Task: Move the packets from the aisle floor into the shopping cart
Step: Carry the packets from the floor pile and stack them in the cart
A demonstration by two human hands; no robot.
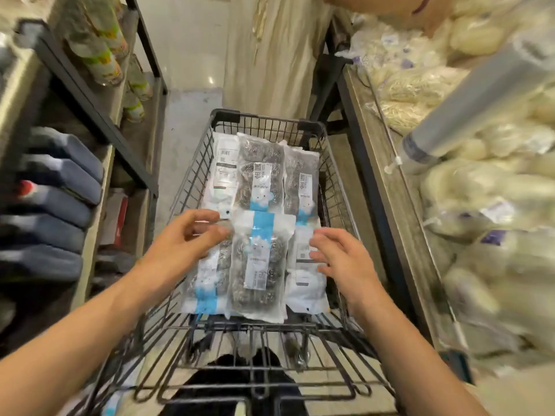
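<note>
we take the shopping cart [336, 187] as our landmark. six packets [259, 181] of steel scourers lie flat in its basket, in two rows of three, each with its long axis running from the handle end toward the far rim. our left hand [183, 238] hovers over the near-left packet with fingers loosely curled and holding nothing; whether the fingertips touch the near-middle packet [258, 265] we cannot tell. our right hand [339, 259] hangs open over the near-right packet, fingers relaxed, gripping nothing. the near-middle packet lies between the two hands, overlapping its neighbours, roughly as close to one as the other.

under the cart's near-left corner a pale, blue-marked edge shows on the floor, perhaps another packet, though it is too blurred to say. shelves crowd the cart on both sides, with dark jugs [57, 187] to its left and pale bagged goods [468, 187] to its right, so any reach down has to go round the basket wires.
</note>
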